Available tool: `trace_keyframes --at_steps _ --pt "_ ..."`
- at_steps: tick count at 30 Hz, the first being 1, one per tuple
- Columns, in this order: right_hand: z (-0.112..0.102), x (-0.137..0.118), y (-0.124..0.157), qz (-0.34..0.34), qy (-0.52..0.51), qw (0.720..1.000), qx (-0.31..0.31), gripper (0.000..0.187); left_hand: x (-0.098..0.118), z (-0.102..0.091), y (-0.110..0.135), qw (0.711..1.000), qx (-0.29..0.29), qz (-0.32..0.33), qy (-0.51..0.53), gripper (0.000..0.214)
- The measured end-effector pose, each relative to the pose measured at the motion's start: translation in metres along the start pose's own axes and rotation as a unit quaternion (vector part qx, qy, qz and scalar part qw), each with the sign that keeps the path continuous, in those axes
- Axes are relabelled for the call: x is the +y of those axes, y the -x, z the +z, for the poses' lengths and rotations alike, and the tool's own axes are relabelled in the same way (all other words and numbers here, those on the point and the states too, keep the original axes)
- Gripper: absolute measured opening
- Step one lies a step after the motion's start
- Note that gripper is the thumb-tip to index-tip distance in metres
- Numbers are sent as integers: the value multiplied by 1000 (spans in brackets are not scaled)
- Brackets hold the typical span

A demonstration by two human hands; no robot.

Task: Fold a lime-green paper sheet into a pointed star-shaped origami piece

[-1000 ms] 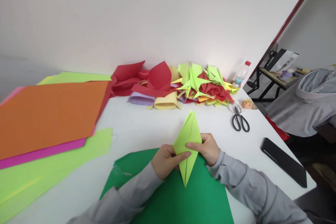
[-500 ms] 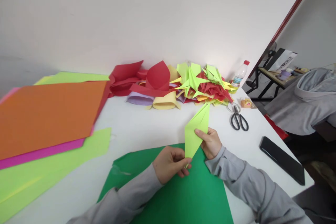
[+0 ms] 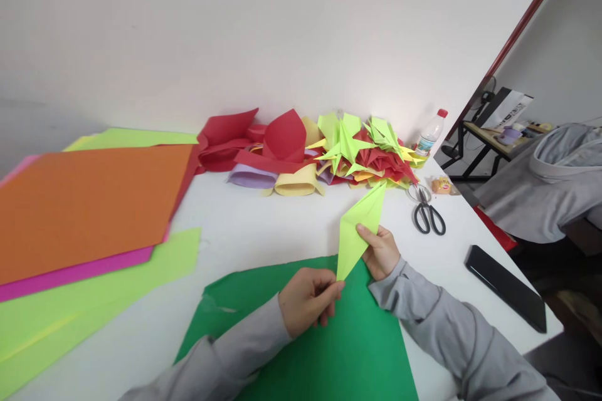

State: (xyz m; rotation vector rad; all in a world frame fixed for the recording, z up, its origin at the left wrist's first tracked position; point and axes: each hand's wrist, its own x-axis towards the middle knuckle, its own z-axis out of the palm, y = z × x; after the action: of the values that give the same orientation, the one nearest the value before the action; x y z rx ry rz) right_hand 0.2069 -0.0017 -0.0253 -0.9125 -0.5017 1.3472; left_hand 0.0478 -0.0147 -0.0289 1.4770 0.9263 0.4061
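Observation:
A folded lime-green paper, shaped like a long diamond, is held up above a green sheet. My left hand pinches its lower tip between thumb and fingers. Higher up, my right hand grips the paper's right side, thumb on the front face and the other fingers mostly hidden behind. The upper point of the paper overlaps the heap of folded paper pieces in view.
Orange, magenta and lime sheets lie at left. Rolled red paper, scissors, a bottle, a small wrapped snack and a black phone-like object are on the white table. A grey garment is at right.
The folded paper has shifted slightly right in both hands and leans more to the right. My left hand's pinch at the lower tip has turned a little.

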Motion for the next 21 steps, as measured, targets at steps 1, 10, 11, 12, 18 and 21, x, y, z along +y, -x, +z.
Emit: trace_keyframes --at_steps 1,10,11,12,18,21 --pt "0 0 0 0 1 1000 0 38 -2 0 0 1000 3 11 -2 41" --pt "-4 0 -1 16 37 999 -24 38 -6 0 3 999 11 45 15 49" --pt "-5 -1 -1 23 47 998 -34 38 -5 -1 3 999 16 36 26 50" --pt "-5 -2 0 33 59 997 -46 38 -4 -3 3 998 29 29 37 52" --pt "-3 -9 15 103 191 962 -163 35 -2 -12 0 990 95 18 104 55" --pt "-2 -13 18 108 250 939 -209 38 0 -12 -1 990 84 18 113 58"
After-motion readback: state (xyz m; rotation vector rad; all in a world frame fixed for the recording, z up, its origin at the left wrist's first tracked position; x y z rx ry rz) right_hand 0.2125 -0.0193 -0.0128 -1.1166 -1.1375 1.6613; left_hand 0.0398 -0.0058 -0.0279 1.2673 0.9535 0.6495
